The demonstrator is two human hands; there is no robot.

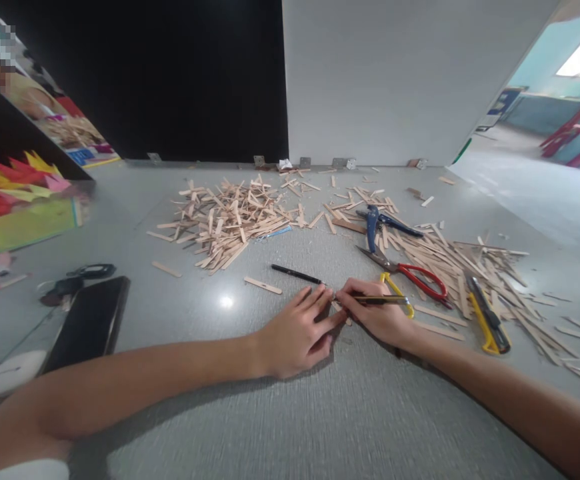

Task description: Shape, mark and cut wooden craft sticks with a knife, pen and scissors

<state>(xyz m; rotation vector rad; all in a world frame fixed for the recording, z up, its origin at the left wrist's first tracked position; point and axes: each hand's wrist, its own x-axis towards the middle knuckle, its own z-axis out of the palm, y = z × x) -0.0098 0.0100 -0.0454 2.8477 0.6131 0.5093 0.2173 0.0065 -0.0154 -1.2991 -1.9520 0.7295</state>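
Observation:
My right hand (375, 310) is closed around a slim black-and-yellow craft knife (380, 301), held like a pen. Its tip points left, down by my left fingers. My left hand (297, 330) lies low on the table with its fingers spread, the fingertips pressing beside a small piece of wooden stick (337, 307) mostly hidden between both hands. Just beyond the left fingertips is a black pen (296, 273). A single craft stick (263, 286) lies left of it. Behind my right hand shows a yellow loop-shaped handle (395, 287), partly covered.
Piled craft sticks (230, 217) lie at the back; more sticks (435, 257) spread rightward. Red-handled pliers (423, 281), blue-handled pliers (371, 227) and a yellow utility knife (487, 317) lie right. A phone (87, 323) is left. A black-and-white panel (395, 80) stands behind.

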